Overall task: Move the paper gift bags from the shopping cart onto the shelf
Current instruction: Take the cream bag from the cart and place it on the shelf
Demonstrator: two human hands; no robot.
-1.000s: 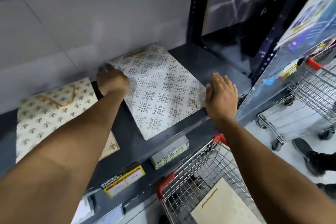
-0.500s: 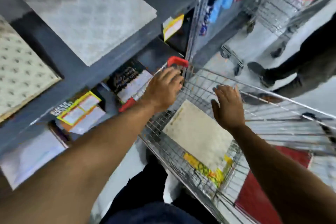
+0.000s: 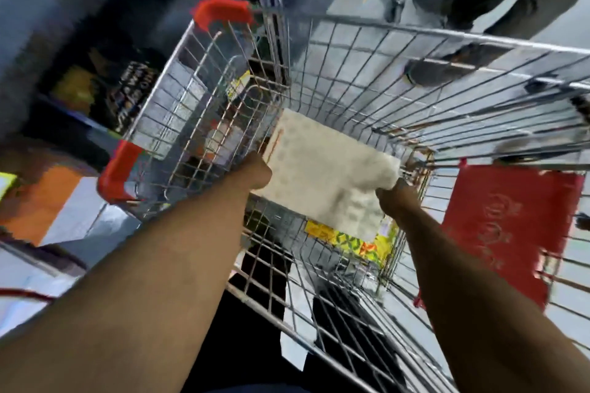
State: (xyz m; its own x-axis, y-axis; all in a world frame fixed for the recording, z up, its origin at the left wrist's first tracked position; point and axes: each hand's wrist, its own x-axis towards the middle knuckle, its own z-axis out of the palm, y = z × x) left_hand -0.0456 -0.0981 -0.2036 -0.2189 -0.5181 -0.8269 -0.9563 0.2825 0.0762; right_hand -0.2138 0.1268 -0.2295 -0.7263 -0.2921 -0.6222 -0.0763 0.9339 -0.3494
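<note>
A cream paper gift bag (image 3: 322, 175) with a faint pattern lies flat inside the wire shopping cart (image 3: 351, 51). My left hand (image 3: 252, 171) grips its left edge, near the handle end. My right hand (image 3: 397, 198) grips its right corner, which curls upward. Under it lies a yellow patterned bag (image 3: 354, 241), only its lower edge showing. The shelf is out of sharp view at the upper left, blurred.
The cart has red corner bumpers (image 3: 222, 11) and a red seat flap (image 3: 507, 226) at the right. Dark lower shelves with packaged goods (image 3: 127, 92) stand left of the cart. Another person's legs and shoes (image 3: 447, 64) stand beyond the cart's far side.
My hands left the patterned bag on the shelf, dropped down into the cart, and closed on the cream bag's two sides. The view swung down from shelf to cart.
</note>
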